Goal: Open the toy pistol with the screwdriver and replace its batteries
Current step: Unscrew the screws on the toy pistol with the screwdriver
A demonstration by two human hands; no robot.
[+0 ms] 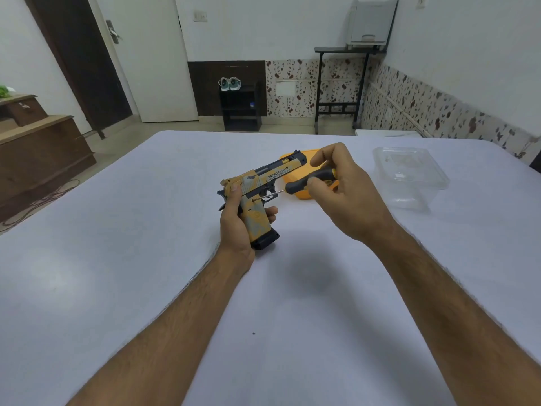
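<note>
My left hand [234,227] grips the handle of a yellow, grey and black toy pistol [265,183], held above the white table with its barrel pointing away to the right. My right hand [339,191] holds a screwdriver [307,180] with a black and yellow handle. Its thin metal shaft points left, and the tip touches the side of the pistol just above the handle, near the trigger. A black magazine base sticks out below my left palm.
An orange lid [301,194] lies on the table behind the pistol, partly hidden by my right hand. A clear plastic container [409,174] stands to the right. A small dark speck [253,334] lies on the white tabletop [146,259] between my forearms.
</note>
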